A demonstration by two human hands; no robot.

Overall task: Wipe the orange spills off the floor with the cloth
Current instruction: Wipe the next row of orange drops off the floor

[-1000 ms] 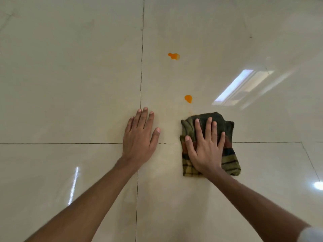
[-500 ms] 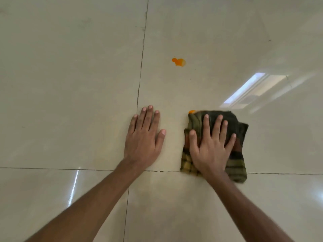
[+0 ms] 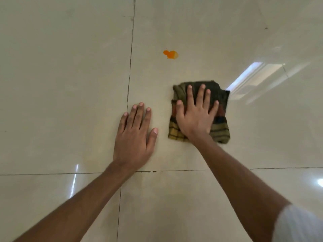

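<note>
down on the floor (image 3: 70, 84), my right hand (image 3: 195, 119) lies flat on the cloth (image 3: 221, 130), fingers (image 3: 190, 95) spread and straight, palm pressing the fabric to the tile; the grip is released, not clenched around anything, just pushing down. the cloth is a folded checked piece, dark green at its far end with red, yellow and olive bands toward the near end, and it sits just right of the middle of the view, on the far side of the grout line (image 3: 174, 171) that runs left to right beneath my forearms. its near right corner sticks out past my wrist.

my left hand (image 3: 134, 137) is planted flat on the bare tile just to the left of the cloth, near it but not touching it, fingers together and thumb out to the right; that grip is released too, holding nothing.

one orange spill (image 3: 171, 54) shows on the floor, farther away than the cloth and a little to its left, well apart from the cloth's far edge. it is a small wet blob with a smaller lobe on its left side. a bright window reflection (image 3: 244, 75) shines on the glossy tile just to the far right of the cloth. a bit of white sleeve (image 3: 300, 226) shows at the near right corner.
</note>
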